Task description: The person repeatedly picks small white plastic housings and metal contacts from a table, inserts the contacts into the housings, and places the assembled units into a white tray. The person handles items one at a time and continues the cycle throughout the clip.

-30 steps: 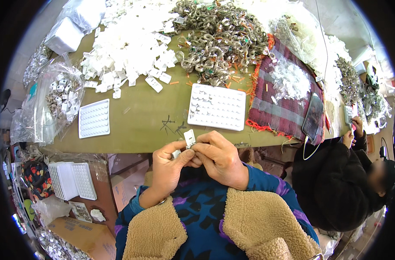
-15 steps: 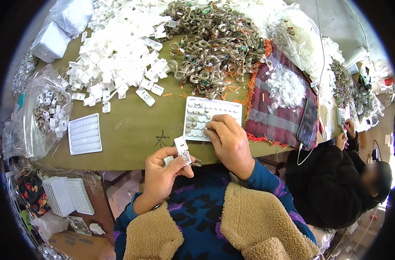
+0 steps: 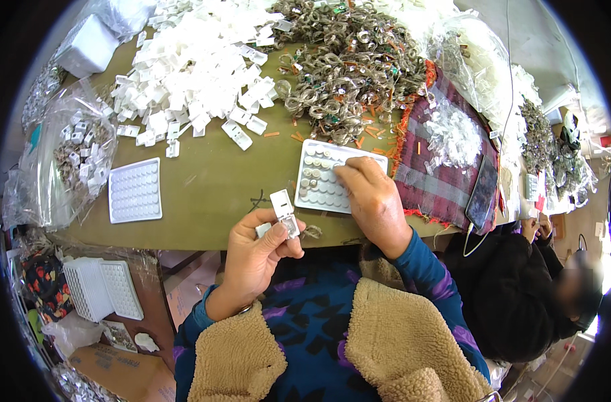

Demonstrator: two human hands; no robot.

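My left hand (image 3: 255, 251) is closed round a small white plastic case (image 3: 283, 208), its hinged lid standing up. Next to that case a thin coiled wire (image 3: 312, 231) hangs by my fingers. Over the right part of a white tray (image 3: 325, 203) my right hand (image 3: 375, 201) reaches with thumb and fingers drawn together. Whatever they hold, if anything, is hidden. Small round disc-like pieces (image 3: 315, 173) sit in the tray's pockets, left of my right fingers.
A big heap of white plastic cases (image 3: 191, 74) lies far left, beside a heap of coiled wires (image 3: 352, 67). Checked cloth with clear pieces (image 3: 452, 137), a phone (image 3: 481, 191), a second tray (image 3: 136, 191) and a plastic bag (image 3: 64, 161) surround the work. A co-worker (image 3: 513, 295) sits at right.
The view has shifted a little, so the table's things sit farther right and higher. My right hand stays over the tray; my left hand keeps hold of the white case.
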